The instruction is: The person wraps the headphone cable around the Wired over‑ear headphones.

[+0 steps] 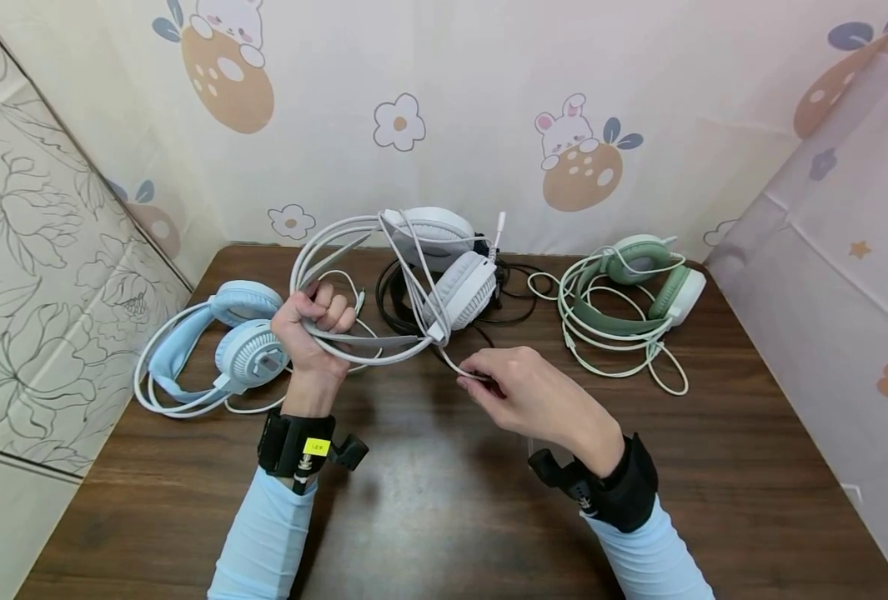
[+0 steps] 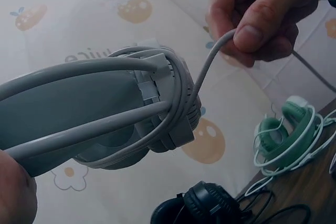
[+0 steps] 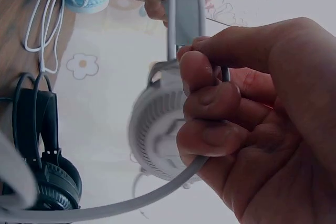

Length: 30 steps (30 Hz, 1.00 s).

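Note:
White headphones (image 1: 462, 292) are held up above the tabletop, ear cups toward the right. My left hand (image 1: 312, 333) grips them by the headband, its fingers curled round it. Several turns of white cable (image 2: 212, 56) wrap round the ear cups in the left wrist view. To the right of the cups, my right hand (image 1: 534, 400) pinches that cable between thumb and fingers. In the right wrist view, the cable runs out below the curled fingers (image 3: 210, 135). A thin white-tipped stem (image 1: 500, 223) sticks up beside the cups.
Light blue headphones (image 1: 252, 354) lie at the left of the brown table (image 1: 444, 517). Green headphones (image 1: 672, 292) with a looped cable lie at the back right. Black headphones (image 3: 50, 177) are mostly hidden behind the white pair in the head view. A patterned curtain (image 1: 474, 150) hangs behind.

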Each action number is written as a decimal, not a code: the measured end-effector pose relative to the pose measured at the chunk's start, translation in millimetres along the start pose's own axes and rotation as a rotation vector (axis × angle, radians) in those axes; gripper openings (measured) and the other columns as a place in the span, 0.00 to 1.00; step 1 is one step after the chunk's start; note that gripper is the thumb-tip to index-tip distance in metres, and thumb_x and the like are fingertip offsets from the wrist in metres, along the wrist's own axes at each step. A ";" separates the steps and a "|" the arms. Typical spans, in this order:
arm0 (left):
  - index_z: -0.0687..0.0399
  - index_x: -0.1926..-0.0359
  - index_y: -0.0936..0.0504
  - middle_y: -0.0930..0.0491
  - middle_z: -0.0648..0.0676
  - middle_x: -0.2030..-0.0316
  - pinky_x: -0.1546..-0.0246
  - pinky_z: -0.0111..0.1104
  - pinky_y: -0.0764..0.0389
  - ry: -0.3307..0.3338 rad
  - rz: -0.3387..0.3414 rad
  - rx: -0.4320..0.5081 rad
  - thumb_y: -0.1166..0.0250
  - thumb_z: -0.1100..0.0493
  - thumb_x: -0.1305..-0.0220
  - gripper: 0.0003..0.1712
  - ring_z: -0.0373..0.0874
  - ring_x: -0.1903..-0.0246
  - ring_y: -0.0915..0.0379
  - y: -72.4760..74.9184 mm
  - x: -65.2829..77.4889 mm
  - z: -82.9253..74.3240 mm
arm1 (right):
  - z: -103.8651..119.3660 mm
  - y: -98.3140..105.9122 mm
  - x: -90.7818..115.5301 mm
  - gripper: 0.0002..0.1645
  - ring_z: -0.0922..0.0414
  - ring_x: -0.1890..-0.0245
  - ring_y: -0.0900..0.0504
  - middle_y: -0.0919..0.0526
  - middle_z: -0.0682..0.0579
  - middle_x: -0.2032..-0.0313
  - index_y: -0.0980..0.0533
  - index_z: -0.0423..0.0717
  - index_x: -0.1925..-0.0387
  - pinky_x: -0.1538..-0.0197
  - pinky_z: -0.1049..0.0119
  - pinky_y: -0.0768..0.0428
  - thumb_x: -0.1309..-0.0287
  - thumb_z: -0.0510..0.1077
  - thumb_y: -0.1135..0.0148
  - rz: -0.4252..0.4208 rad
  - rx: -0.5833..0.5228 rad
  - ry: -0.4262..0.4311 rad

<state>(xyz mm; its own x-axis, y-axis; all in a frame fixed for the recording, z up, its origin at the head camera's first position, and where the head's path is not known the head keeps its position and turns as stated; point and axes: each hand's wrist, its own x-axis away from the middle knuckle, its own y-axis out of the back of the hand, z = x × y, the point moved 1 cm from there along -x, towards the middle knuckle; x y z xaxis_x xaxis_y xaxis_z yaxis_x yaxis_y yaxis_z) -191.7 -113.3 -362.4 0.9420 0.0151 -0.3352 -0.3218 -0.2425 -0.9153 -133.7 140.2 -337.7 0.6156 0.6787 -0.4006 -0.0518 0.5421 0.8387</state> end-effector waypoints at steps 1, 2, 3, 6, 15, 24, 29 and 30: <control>0.47 0.79 0.57 0.56 0.46 0.85 0.85 0.24 0.58 -0.003 0.011 -0.019 0.47 0.72 0.66 0.26 0.36 0.89 0.62 0.0 -0.3 -0.2 | -0.1 0.4 0.1 0.04 0.70 0.76 0.30 0.23 0.63 0.74 0.19 0.48 0.64 0.71 0.77 0.29 0.38 0.40 0.40 -0.002 0.004 0.000; 0.48 0.79 0.56 0.56 0.46 0.85 0.86 0.24 0.58 -0.007 0.024 -0.045 0.49 0.73 0.66 0.25 0.36 0.89 0.62 -0.1 -0.6 -0.4 | -0.1 0.8 0.3 0.04 0.70 0.76 0.30 0.24 0.63 0.74 0.19 0.48 0.65 0.71 0.77 0.29 0.39 0.40 0.39 -0.005 0.008 -0.001; 0.48 0.80 0.55 0.56 0.46 0.85 0.86 0.25 0.58 -0.012 0.037 -0.077 0.51 0.74 0.66 0.23 0.36 0.89 0.62 -0.2 -0.8 -0.5 | -0.4 1.3 0.7 0.04 0.70 0.76 0.30 0.24 0.63 0.74 0.19 0.48 0.65 0.71 0.77 0.29 0.39 0.40 0.39 -0.007 0.011 -0.002; 0.51 0.81 0.51 0.56 0.47 0.85 0.86 0.25 0.58 -0.013 0.077 -0.143 0.57 0.76 0.65 0.18 0.37 0.89 0.62 -1.1 -1.0 -0.8 | -0.1 2.9 1.3 0.04 0.70 0.77 0.30 0.24 0.63 0.74 0.19 0.48 0.66 0.72 0.77 0.30 0.39 0.40 0.39 -0.012 0.023 0.000; 0.55 0.80 0.42 0.53 0.49 0.86 0.88 0.28 0.58 0.065 0.187 -0.305 0.64 0.77 0.62 0.13 0.39 0.90 0.61 -2.8 -1.4 0.2 | 1.4 4.8 2.9 0.04 0.71 0.76 0.30 0.23 0.63 0.74 0.18 0.49 0.67 0.72 0.79 0.30 0.43 0.37 0.36 -0.026 0.039 0.031; 0.60 0.70 0.32 0.53 0.50 0.85 0.89 0.30 0.59 0.135 0.176 -0.409 0.61 0.78 0.62 0.19 0.41 0.90 0.62 -5.0 0.7 2.4 | 3.3 2.6 2.2 0.05 0.70 0.76 0.28 0.21 0.61 0.73 0.19 0.49 0.69 0.71 0.77 0.28 0.47 0.37 0.32 -0.014 0.106 0.062; 0.60 0.69 0.31 0.51 0.50 0.86 0.88 0.32 0.61 0.183 0.202 -0.477 0.60 0.78 0.60 0.18 0.41 0.89 0.61 -3.1 1.7 1.5 | 3.1 3.8 1.9 0.06 0.69 0.75 0.26 0.20 0.60 0.72 0.18 0.49 0.68 0.70 0.76 0.27 0.49 0.37 0.30 -0.010 0.126 0.071; 0.60 0.69 0.31 0.51 0.50 0.86 0.88 0.33 0.60 0.192 0.209 -0.491 0.59 0.78 0.59 0.18 0.41 0.89 0.60 -2.5 2.0 1.2 | 3.1 4.3 2.1 0.06 0.69 0.75 0.25 0.20 0.60 0.71 0.18 0.49 0.68 0.70 0.76 0.27 0.49 0.37 0.29 -0.008 0.124 0.072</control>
<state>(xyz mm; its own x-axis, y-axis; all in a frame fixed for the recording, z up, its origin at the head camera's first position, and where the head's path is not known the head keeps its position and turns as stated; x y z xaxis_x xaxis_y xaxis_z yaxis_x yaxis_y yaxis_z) -189.2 -111.5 -361.0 0.8781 -0.2475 -0.4096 -0.4648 -0.6446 -0.6070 -130.3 142.4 -333.7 0.5572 0.7110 -0.4288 0.0527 0.4851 0.8729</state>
